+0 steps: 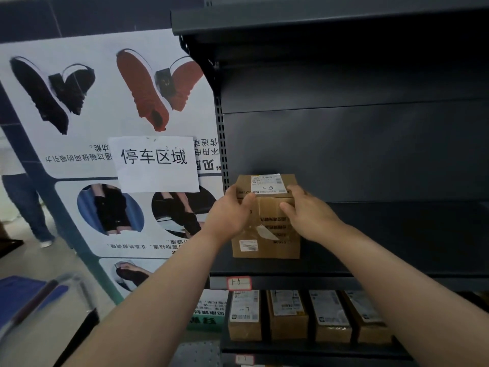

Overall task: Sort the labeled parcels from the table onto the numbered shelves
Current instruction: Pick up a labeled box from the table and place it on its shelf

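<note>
A brown cardboard parcel [267, 234] with a white shipping label marked "1-6" stands at the left end of a dark metal shelf [383, 263]. My left hand [230, 211] grips its upper left corner. My right hand [308, 214] presses on its upper right side, fingers over the top edge. A red-framed tag [239, 283] reading "1-6" sits on the shelf's front lip just below the parcel.
The shelf below holds several brown labelled parcels [307, 315] in a row, with another tag [244, 359] beneath. A poster board [105, 107] with a taped paper sign [154, 164] stands to the left. A person's legs [25, 205] show far left; blue bins [21, 295] lower left.
</note>
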### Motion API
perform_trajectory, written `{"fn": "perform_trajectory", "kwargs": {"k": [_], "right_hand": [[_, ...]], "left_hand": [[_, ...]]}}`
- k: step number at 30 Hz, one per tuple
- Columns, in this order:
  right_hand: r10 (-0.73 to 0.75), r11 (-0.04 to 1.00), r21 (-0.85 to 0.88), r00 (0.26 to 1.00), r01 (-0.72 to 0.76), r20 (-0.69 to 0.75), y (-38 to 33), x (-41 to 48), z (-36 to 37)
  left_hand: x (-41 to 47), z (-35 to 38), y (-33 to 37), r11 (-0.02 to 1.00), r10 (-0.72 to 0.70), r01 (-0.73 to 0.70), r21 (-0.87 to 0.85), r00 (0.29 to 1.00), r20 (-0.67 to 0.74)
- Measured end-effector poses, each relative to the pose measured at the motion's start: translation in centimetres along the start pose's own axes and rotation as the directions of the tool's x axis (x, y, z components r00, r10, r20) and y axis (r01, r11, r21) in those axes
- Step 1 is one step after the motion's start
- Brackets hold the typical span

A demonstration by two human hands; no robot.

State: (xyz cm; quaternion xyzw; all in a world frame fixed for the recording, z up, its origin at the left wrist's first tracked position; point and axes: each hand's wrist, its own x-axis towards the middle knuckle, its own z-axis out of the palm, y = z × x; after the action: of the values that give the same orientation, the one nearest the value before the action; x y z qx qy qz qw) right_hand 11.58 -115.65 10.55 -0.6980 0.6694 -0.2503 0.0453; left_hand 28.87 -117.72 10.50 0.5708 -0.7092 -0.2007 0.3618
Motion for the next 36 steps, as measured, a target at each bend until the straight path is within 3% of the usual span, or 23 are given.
{"fn": "perform_trajectory", "kwargs": {"k": [11, 13, 17, 22, 26, 30, 32, 36], "right_hand": [[0.017, 1.000, 0.010, 0.999, -0.017, 0.046, -0.2, -0.4, -0.6], [0.019, 1.000, 0.022, 0.999, -0.019, 0.028, 0.1, -1.1, -0.9], [0.033, 0.988, -0.149, 0.997, -0.043, -0.067, 1.1, -3.5, -2.6], [0.068, 0.942, -0.324, 0.995, -0.089, -0.074, 4.3, -9.0, -4.5], [0.164, 0.914, -0.354, 0.978, -0.199, -0.128, 8.3, -16.6, -6.6], [0.368, 0.844, -0.358, 0.916, -0.400, -0.158, 12.9, -26.9, -9.5], [0.480, 0.778, -0.369, 0.860, -0.508, -0.174, 14.8, -33.3, -11.0], [0.709, 0.606, -0.347, 0.684, -0.716, -0.172, 17.2, -47.6, -13.7]], "left_hand": [[0.0, -0.1, -0.3, 0.999, 0.001, -0.001, 0.035, 1.000, 0.002], [-0.1, -0.1, -0.2, 0.990, 0.032, -0.026, 0.142, 0.999, -0.038], [-0.5, -0.5, 1.7, 0.885, 0.246, -0.182, 0.429, 0.964, -0.098], [-2.7, 2.6, 6.8, 0.794, 0.366, -0.362, 0.488, 0.926, 0.092], [-6.3, 7.7, 11.4, 0.744, 0.452, -0.523, 0.417, 0.853, 0.261], [-13.1, 13.3, 16.9, 0.668, 0.534, -0.671, 0.321, 0.733, 0.421], [-17.8, 16.1, 19.8, 0.629, 0.549, -0.736, 0.250, 0.648, 0.528], [-29.0, 21.5, 25.1, 0.541, 0.487, -0.836, 0.093, 0.402, 0.775]]}}
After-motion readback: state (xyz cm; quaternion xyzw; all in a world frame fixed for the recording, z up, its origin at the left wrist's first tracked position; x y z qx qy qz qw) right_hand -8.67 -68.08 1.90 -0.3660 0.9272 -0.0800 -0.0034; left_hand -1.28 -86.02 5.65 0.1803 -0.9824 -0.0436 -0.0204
